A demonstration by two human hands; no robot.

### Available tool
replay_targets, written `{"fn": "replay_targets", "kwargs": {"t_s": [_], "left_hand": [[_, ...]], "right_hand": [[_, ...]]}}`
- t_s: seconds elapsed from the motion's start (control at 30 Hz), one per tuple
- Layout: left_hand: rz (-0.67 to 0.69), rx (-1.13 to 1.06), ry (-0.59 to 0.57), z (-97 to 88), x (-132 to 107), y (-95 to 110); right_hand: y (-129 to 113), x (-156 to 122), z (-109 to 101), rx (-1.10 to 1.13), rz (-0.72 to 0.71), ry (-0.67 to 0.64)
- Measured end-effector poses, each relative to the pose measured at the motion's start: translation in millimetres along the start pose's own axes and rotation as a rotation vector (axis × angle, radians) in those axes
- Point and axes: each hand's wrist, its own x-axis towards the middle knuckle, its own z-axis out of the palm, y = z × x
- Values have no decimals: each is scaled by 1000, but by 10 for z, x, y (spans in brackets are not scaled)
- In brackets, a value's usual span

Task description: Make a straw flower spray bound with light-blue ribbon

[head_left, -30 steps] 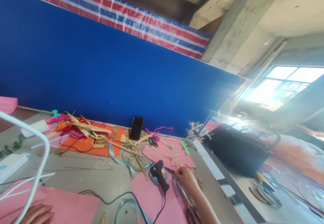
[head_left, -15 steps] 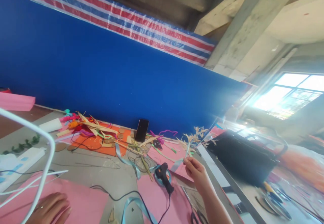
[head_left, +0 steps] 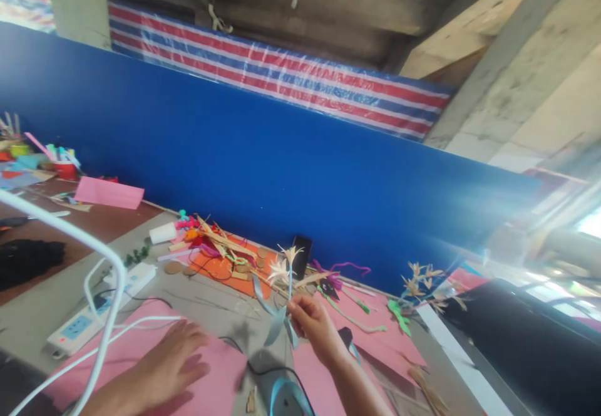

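My right hand (head_left: 312, 328) pinches the thin stem of a handmade flower (head_left: 288, 262), held upright above the table. Pale straw-coloured petals form its heads, and light blue-grey ribbon leaves (head_left: 277, 325) hang around the stem. My left hand (head_left: 171, 366) is open, its fingers spread over a sheet of pink paper (head_left: 218, 372). Behind my right wrist, a black part of the glue gun (head_left: 346, 337) shows; most of it is hidden. A loop of light blue ribbon (head_left: 286, 394) lies near the front.
A white power strip (head_left: 103, 309) lies at left, with a thick white tube (head_left: 115, 291) curving in front. Straw strips and coloured pipe cleaners cover orange paper (head_left: 248, 284). A phone (head_left: 301, 256) leans on the blue partition (head_left: 263, 171). Other straw flowers (head_left: 420, 281) and a black bag (head_left: 521, 347) are right.
My right hand has brought the flower from the right side to the middle. My left hand has slid forward over the pink paper. The view has swung left.
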Motion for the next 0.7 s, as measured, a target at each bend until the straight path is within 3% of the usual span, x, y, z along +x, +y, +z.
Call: {"fn": "replay_targets", "kwargs": {"t_s": [0.13,0.33,0.5,0.7], "left_hand": [[-209,-530,-48,-187,417,206],[-213,-1081,-49,-234,903,423],[-228,-1177,-8,-211,970,469],[-298,-1203,-57,-256,965,453]], "right_hand": [[-3,105,417,-50,-40,-71],[-52,150,769,-29,-119,-60],[-73,121,815,41,-99,-40],[-21,140,824,100,-108,17]]}}
